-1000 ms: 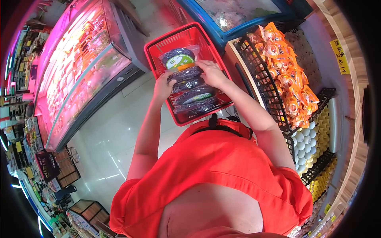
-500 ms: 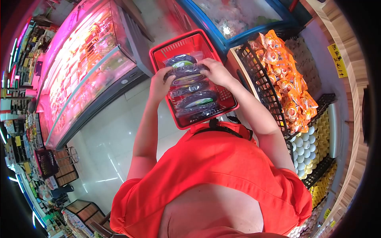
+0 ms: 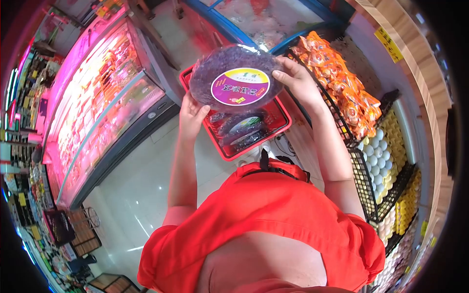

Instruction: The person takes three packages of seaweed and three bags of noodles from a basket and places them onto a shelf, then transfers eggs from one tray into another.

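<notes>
A round, dark seaweed-like pack in clear wrap, with a purple and yellow label, is held up between my two hands over a red basket. My left hand grips its lower left edge, thumb on the front. At its upper right edge, my right hand pinches it between thumb and fingers. Several similar dark packs stand on edge inside the basket, partly hidden by the raised one.
Left stands a pink-lit display case; ahead, a blue-framed freezer. Orange packets fill a black crate at the right, with eggs nearer me. Store shelves line the far left, and a dark basket sits there.
Both hands have lifted one dark pack out of the basket and tilted it so its labelled face shows. The other packs remain in the basket. The view has shifted slightly.
</notes>
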Demonstrator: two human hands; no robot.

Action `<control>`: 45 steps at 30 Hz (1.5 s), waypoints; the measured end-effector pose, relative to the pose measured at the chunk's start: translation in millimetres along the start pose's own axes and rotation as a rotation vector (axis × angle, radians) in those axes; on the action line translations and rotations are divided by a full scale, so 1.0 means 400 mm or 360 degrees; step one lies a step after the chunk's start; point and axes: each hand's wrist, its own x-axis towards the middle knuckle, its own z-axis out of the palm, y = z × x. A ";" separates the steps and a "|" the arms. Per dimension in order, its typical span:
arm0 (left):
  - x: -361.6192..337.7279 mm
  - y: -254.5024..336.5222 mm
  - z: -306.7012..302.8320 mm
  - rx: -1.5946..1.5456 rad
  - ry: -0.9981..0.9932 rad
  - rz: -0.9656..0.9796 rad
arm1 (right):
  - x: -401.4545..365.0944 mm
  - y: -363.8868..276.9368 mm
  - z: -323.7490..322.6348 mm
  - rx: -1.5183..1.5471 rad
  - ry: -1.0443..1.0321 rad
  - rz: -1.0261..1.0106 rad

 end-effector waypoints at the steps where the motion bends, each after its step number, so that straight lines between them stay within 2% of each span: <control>1: -0.010 -0.002 0.011 -0.0139 -0.0047 -0.0072 | -0.020 -0.008 -0.003 -0.0011 0.0042 0.0001; 3: -0.028 -0.002 0.045 -0.0266 -0.0168 -0.0136 | -0.077 -0.033 -0.007 0.0510 0.0091 0.0193; 6: -0.061 -0.004 0.102 -0.0422 -0.0237 -0.0281 | -0.161 -0.062 -0.008 0.0633 0.0298 0.0270; 11: -0.117 0.025 0.175 -0.0560 -0.0370 -0.0419 | -0.279 -0.069 -0.048 0.0670 0.0518 0.0205; 20: -0.211 0.081 0.395 -0.0770 -0.0627 -0.0361 | -0.557 -0.123 -0.184 0.0521 0.0727 -0.0071; 22: -0.244 0.074 0.482 -0.0770 -0.0706 -0.0273 | -0.664 -0.153 -0.220 0.0316 0.0809 -0.0181; 26: -0.355 0.115 0.682 -0.0885 -0.0850 -0.0295 | -0.914 -0.214 -0.314 -0.0209 0.0967 -0.0060; 29: -0.439 0.133 0.816 -0.0911 -0.1042 -0.0344 | -1.092 -0.230 -0.374 -0.0279 0.1068 -0.0115; 30: -0.464 0.137 0.859 -0.0928 -0.1092 -0.0335 | -1.145 -0.251 -0.380 -0.0103 0.1062 -0.0124; 33: -0.532 0.188 0.974 -0.0993 -0.1229 -0.0468 | -1.280 -0.283 -0.409 -0.0043 0.1170 -0.0229; 34: -0.547 0.202 1.010 -0.0993 -0.1299 -0.0505 | -1.320 -0.280 -0.423 -0.0212 0.1267 -0.0226; 38: -0.589 0.242 1.140 -0.1051 -0.1440 -0.0476 | -1.444 -0.303 -0.441 -0.0057 0.1488 -0.0221; 40: -0.600 0.256 1.190 -0.1057 -0.1493 -0.0509 | -1.468 -0.330 -0.432 0.0189 0.1606 -0.0152; 45: -0.586 0.287 1.314 -0.1081 -0.1605 -0.0478 | -1.456 -0.303 -0.484 0.0160 0.1845 -0.0307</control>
